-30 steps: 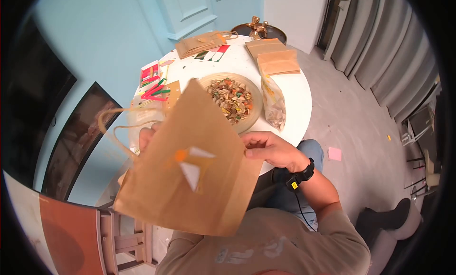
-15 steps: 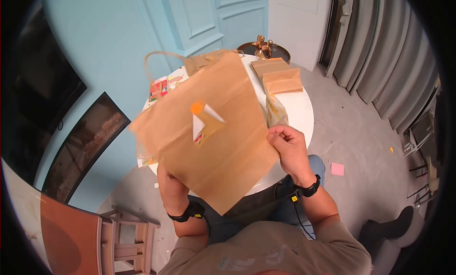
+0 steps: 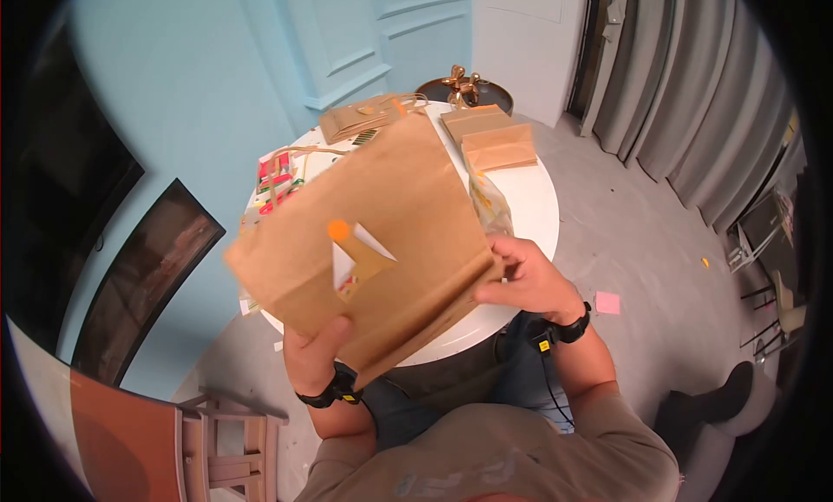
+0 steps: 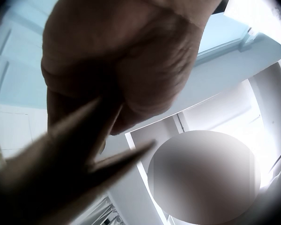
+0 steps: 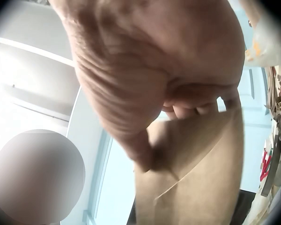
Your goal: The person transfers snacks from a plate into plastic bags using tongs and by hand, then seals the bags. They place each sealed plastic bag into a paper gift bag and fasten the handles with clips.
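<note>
A brown kraft paper bag (image 3: pixel 416 190) is held up tilted over the round table. Its front carries an orange dot (image 3: pixel 339 231) and folded white pieces (image 3: pixel 375 242) around a tan patch. My left hand (image 3: pixel 314 356) grips the lower left edge, thumb lying on the front. At the right end my right hand (image 3: pixel 536 281) pinches the bag near its folded bottom. In the right wrist view, the thumb (image 5: pixel 140 154) is on one side of the paper and the fingers are on the other. The looped handle (image 3: pixel 286 159) hangs off the upper left side.
Behind the bag, the white table (image 3: pixel 542 207) bears another handled paper bag (image 3: pixel 356 120), a stack of brown paper bags (image 3: pixel 499 146), a clear plastic bag (image 3: pixel 490 203) and red and green pieces (image 3: pixel 276 170). A wooden chair (image 3: pixel 234 450) stands at the lower left.
The bag has turned and swung up over the table, covering the bowl of dried bits, then tipped to show its bottom fold. The left hand has come into view at its lower edge.
</note>
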Motion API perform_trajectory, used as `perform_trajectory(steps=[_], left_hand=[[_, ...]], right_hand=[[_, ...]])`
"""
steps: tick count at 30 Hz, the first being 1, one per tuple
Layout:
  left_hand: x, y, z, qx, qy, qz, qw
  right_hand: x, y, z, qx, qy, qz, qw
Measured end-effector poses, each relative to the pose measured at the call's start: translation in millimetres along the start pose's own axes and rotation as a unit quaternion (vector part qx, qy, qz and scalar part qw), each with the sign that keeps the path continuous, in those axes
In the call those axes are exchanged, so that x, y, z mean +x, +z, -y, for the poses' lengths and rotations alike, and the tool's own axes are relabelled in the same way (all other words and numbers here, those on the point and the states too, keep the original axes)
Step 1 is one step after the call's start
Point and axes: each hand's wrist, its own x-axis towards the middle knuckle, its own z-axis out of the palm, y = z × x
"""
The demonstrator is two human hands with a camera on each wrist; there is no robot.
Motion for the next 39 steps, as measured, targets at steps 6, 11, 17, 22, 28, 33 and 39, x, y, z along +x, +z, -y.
perform_trajectory(steps=[6,11,17,22,28,33,39], left_hand=[[30,-7,8,0.07,0.004,0.092,0.993],[56,6,8,0.115,0.028,0.092,0.989],[65,3,20,0.151,0.0,0.093,0.984],[75,7,33,0.189,-0.008,0.072,0.979],[89,5,51,0.203,-0.034,0.071,0.976],[93,5,56,0.208,-0.056,0.076,0.974],[92,5,60,0.213,-0.064,0.083,0.971]], right_hand=[[16,-17,8,-0.068,-0.034,-0.128,0.989],[80,-116,48,-0.021,-0.143,-0.251,0.957],[165,-279,52,-0.046,-0.088,-0.249,0.964],[191,-370,-43,-0.092,0.056,-0.285,0.952],[206,-403,-186,-0.542,0.207,-0.327,0.746],[204,-389,-192,-0.523,0.23,-0.337,0.748],[203,-393,-201,-0.599,0.169,-0.24,0.745]])
